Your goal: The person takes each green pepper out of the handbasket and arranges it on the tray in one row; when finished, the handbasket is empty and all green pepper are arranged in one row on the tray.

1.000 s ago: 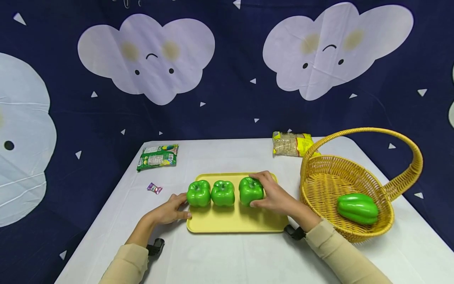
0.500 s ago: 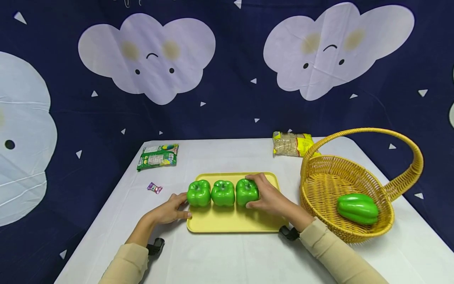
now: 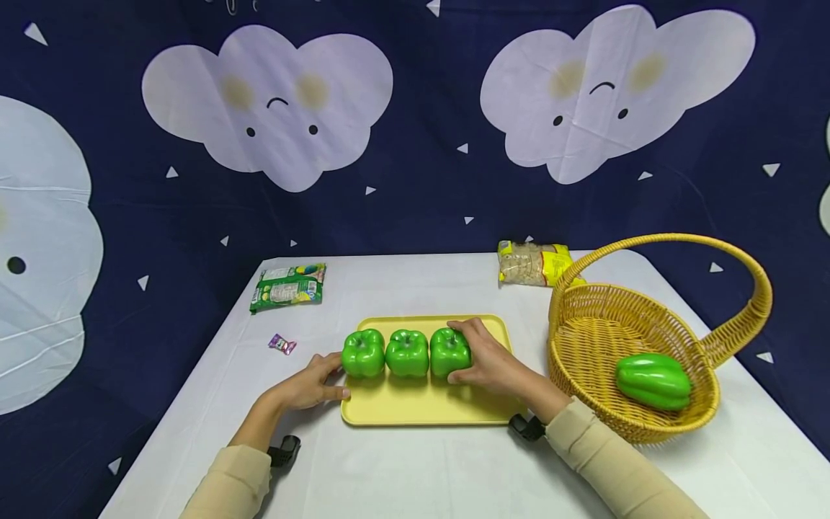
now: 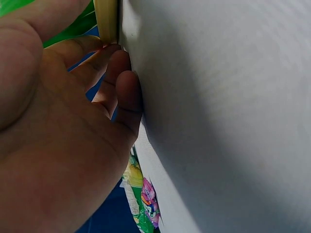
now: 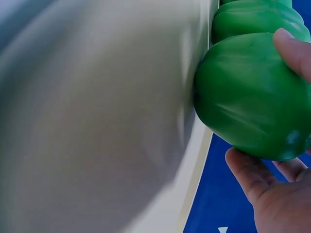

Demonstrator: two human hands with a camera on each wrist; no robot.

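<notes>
Three green peppers (image 3: 407, 354) line a yellow tray (image 3: 415, 409), roomy toward six o'clock; right hand (image 3: 488, 360) curls round the three-o'clock pepper (image 3: 449, 352); loose-fingered left hand (image 3: 311, 382) touches the nine-o'clock edge (image 4: 107, 22).

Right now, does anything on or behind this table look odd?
The curtain looks upside down: its clouds have mouths above their eyes. On the table, nothing looks spilled or damaged; the pepper in the basket lies sideways, while three peppers stand upright on the tray.
</notes>
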